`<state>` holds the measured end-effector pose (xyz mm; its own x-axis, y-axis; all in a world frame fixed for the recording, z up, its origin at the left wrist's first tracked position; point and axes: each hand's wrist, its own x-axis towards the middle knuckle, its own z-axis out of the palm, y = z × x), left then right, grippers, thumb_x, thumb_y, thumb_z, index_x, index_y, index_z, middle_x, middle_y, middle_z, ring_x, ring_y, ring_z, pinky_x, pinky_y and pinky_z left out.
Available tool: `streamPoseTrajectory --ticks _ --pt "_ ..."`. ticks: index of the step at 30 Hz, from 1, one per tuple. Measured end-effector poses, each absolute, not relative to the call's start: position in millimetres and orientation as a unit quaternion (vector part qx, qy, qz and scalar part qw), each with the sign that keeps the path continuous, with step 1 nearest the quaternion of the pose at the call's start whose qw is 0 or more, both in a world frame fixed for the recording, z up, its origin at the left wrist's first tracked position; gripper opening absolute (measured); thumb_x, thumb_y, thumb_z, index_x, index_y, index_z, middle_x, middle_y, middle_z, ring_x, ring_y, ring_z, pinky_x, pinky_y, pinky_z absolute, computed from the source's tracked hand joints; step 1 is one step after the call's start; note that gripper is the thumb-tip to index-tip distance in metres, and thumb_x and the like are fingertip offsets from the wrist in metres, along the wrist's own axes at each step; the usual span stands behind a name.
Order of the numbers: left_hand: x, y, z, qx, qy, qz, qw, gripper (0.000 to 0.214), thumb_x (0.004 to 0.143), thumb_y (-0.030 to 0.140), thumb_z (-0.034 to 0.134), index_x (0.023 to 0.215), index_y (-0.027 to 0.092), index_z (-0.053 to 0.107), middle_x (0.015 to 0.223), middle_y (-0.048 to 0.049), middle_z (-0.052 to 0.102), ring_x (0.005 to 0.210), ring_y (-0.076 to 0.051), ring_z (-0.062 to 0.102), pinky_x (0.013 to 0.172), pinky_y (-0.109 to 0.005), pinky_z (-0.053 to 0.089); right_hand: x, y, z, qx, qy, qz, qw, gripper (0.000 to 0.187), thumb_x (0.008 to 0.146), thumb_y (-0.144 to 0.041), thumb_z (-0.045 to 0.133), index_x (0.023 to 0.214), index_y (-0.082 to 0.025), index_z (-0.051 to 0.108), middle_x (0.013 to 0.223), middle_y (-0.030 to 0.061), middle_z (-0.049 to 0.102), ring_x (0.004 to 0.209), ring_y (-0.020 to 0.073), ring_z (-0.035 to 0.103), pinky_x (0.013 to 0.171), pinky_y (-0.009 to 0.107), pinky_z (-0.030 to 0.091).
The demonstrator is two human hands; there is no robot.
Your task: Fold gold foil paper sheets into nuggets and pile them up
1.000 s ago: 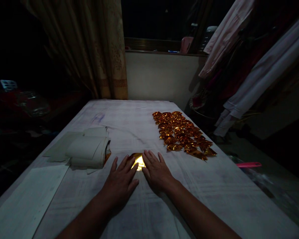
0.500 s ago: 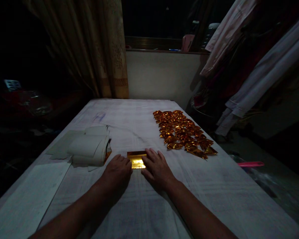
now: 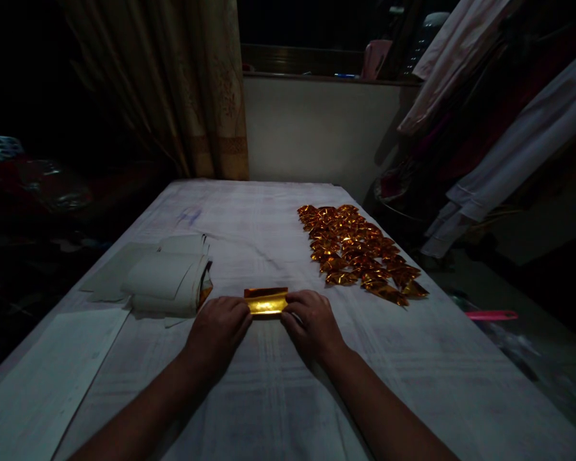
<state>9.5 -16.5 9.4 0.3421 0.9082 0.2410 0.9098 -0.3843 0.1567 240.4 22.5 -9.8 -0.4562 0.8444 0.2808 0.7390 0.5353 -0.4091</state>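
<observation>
A shiny gold foil paper (image 3: 267, 303), folded into a narrow strip, lies on the cloth-covered table. My left hand (image 3: 222, 320) pinches its left end, thumb near the lower edge. At the right end my right hand (image 3: 312, 318) grips it with bent fingers. The foil between the hands shows a bright band with a darker strip along the far edge. To the left of my left hand rests a stack of pale paper sheets (image 3: 166, 282), partly curled over, with some gold showing at its right end. Several folded gold foil pieces (image 3: 352, 246) sit in rows at the right.
A flat white sheet (image 3: 48, 371) covers the near left of the table (image 3: 269, 403). Behind stand a curtain (image 3: 211, 96) and a pale wall (image 3: 312, 134). Clothes (image 3: 523, 153) hang at the right, above a pink handle (image 3: 492, 315). A pink jug (image 3: 377, 59) stands on the sill.
My right hand has shifted right and drawn its fingers in to the foil's end, baring more of the strip. The foil looks narrower front to back. The camera view has shifted slightly.
</observation>
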Motion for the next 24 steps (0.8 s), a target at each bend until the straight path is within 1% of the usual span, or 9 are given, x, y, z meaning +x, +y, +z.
streamPoseTrajectory --ticks 2,5,11,18,24 --pt "6 -16 6 -0.796 -0.571 -0.197 -0.033 0.023 0.1 0.029 0.047 0.089 0.02 0.065 0.098 -0.0074 0.07 0.094 -0.025 0.063 0.085 -0.042 0.048 241 24 -13 -0.492 -0.826 0.127 0.243 0.018 0.095 -0.031 0.059 0.089 -0.026 0.076 0.118 0.006 0.072 0.113 0.0261 0.06 0.096 0.042 0.042" --pt "5 -13 2 -0.773 -0.589 -0.228 -0.061 0.025 0.098 0.032 0.049 0.084 0.02 0.065 0.099 -0.0073 0.069 0.096 -0.025 0.06 0.089 -0.043 0.046 241 25 -15 -0.519 -0.805 0.141 0.25 0.02 0.095 -0.033 0.058 0.087 -0.026 0.075 0.118 0.006 0.071 0.115 0.0265 0.058 0.098 0.044 0.041" --pt "9 -6 2 -0.746 -0.619 -0.234 -0.078 0.025 0.095 0.034 0.054 0.075 0.02 0.061 0.097 -0.0069 0.067 0.094 -0.026 0.058 0.088 -0.044 0.045 236 25 -13 -0.541 -0.798 0.133 0.23 0.022 0.096 -0.033 0.055 0.085 -0.024 0.072 0.121 0.0081 0.068 0.118 0.0275 0.055 0.101 0.045 0.038" --pt "11 -6 1 -0.737 -0.628 -0.239 -0.07 0.022 0.093 0.032 0.055 0.074 0.02 0.06 0.097 -0.0063 0.066 0.096 -0.026 0.057 0.088 -0.043 0.044 230 25 -14 -0.543 -0.785 0.111 0.277 0.016 0.092 -0.024 0.061 0.076 -0.022 0.064 0.112 0.0073 0.07 0.111 0.0261 0.058 0.095 0.044 0.038" --pt "14 -6 3 -0.733 -0.636 -0.232 -0.064 0.021 0.091 0.028 0.057 0.072 0.02 0.058 0.096 -0.0058 0.066 0.095 -0.025 0.057 0.088 -0.042 0.043 227 25 -16 -0.547 -0.78 0.096 0.288 0.016 0.089 -0.024 0.064 0.074 -0.021 0.061 0.11 0.008 0.07 0.11 0.0268 0.058 0.093 0.043 0.038"
